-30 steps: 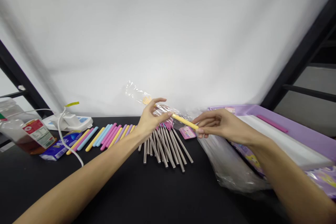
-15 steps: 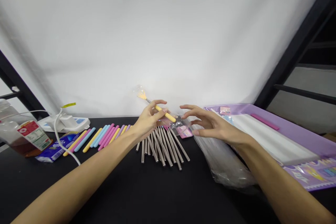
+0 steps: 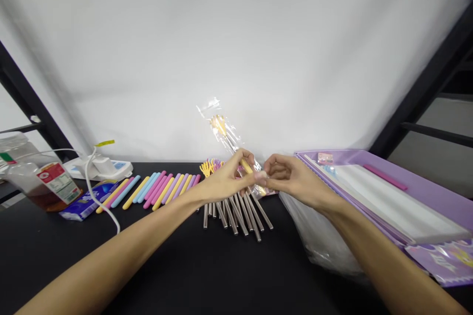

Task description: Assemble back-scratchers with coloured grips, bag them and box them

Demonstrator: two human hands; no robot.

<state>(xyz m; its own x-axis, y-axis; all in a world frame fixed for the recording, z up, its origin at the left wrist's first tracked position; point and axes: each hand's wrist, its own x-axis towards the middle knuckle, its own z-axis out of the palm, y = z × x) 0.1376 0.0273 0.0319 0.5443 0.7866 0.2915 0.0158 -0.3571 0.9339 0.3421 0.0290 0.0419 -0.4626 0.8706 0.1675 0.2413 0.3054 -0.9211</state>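
Observation:
A back scratcher with a yellow claw head (image 3: 218, 124) and yellow handle slants up from my hands inside a clear plastic sleeve (image 3: 236, 139). My left hand (image 3: 232, 177) is closed around the sleeved handle. My right hand (image 3: 290, 174) pinches the lower end of the sleeve, by the butt of the handle. Beneath my hands lies a pile of metal rods (image 3: 236, 214), with several yellow and purple claw heads (image 3: 207, 168) showing behind my left wrist. To the left, coloured handles (image 3: 168, 191) lie in a row.
A purple box (image 3: 417, 192) holding white sheets and a pink stick stands at right, with clear plastic bags (image 3: 318, 238) beside it. At left are a power strip (image 3: 114, 170) with a white cable, a blue packet (image 3: 87, 201) and a bottle (image 3: 55, 182) of brown liquid.
The back scratcher has tilted more upright, and the sleeve now shows along its length. My right hand has moved in from the right and closed on the sleeve's lower end. The view shifted slightly.

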